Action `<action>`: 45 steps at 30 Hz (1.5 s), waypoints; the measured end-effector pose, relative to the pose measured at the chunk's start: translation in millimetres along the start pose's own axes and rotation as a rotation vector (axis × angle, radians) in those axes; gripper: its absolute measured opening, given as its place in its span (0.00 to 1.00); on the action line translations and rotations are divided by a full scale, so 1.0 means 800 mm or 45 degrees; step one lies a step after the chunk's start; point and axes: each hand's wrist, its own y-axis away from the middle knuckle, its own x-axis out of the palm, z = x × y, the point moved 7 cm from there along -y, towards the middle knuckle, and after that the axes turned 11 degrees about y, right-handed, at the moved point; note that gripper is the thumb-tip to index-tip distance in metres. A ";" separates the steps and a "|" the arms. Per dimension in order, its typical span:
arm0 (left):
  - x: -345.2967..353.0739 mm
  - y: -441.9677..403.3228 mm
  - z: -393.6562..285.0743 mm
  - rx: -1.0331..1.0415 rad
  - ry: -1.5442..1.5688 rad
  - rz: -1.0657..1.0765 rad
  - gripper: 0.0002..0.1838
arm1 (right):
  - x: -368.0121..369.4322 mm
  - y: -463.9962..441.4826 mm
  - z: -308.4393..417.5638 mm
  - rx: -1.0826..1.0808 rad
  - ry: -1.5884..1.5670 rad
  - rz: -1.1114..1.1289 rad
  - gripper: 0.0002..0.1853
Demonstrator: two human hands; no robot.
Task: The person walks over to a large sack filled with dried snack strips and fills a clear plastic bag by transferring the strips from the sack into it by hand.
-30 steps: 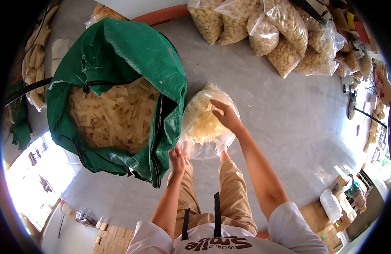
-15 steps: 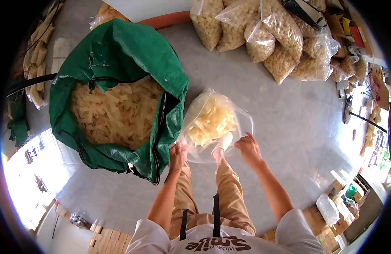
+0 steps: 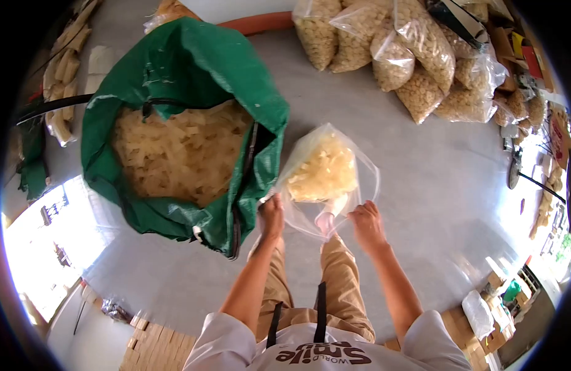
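A clear plastic bag (image 3: 367, 170) hangs in front of my legs, part filled with pale yellow flat strips (image 3: 322, 170). My left hand (image 3: 271, 216) is closed on the left side of its rim, close to the large green bag. On the right side of the rim, my right hand (image 3: 367, 224) pinches the plastic between thumb and fingers. The mouth of the clear bag is spread between both hands, and a foot shows through the film. To the left stands the large green bag (image 3: 236, 59), unzipped, with many similar strips (image 3: 180, 154) inside.
Several filled clear bags (image 3: 415, 55) lie together on the grey floor (image 3: 434, 185) at the upper right. A reddish-brown curved edge (image 3: 258, 25) runs behind the green bag. Stacked cardboard pieces (image 3: 159, 346) and a white plastic bundle (image 3: 478, 314) lie near the bottom edges.
The strips in the clear bag have shifted into a more compact heap. My left hand has risen slightly with the rim. The whole view has moved a little, and both hands keep their hold.
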 end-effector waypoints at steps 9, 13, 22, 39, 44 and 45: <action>-0.081 0.154 -0.185 0.625 0.034 0.424 0.21 | -0.158 -0.044 0.123 -0.151 -0.384 -0.153 0.15; -0.213 0.140 -0.240 1.106 -0.142 -0.023 0.19 | -0.207 -0.092 0.212 -0.130 -0.853 -0.169 0.13; -0.353 0.052 -0.046 0.365 -0.086 -0.135 0.10 | -0.095 -0.218 0.333 -0.276 -0.564 -0.098 0.16; -0.370 -0.087 -0.126 0.464 -0.402 -0.202 0.21 | 0.114 -0.289 0.217 0.937 -1.171 0.366 0.39; -0.325 -0.181 -0.049 0.038 -0.431 0.195 0.62 | 0.102 -0.269 0.202 1.147 -1.194 0.449 0.44; -0.307 -0.186 -0.036 0.149 -0.493 0.381 0.74 | 0.118 -0.267 0.205 1.111 -1.291 0.480 0.45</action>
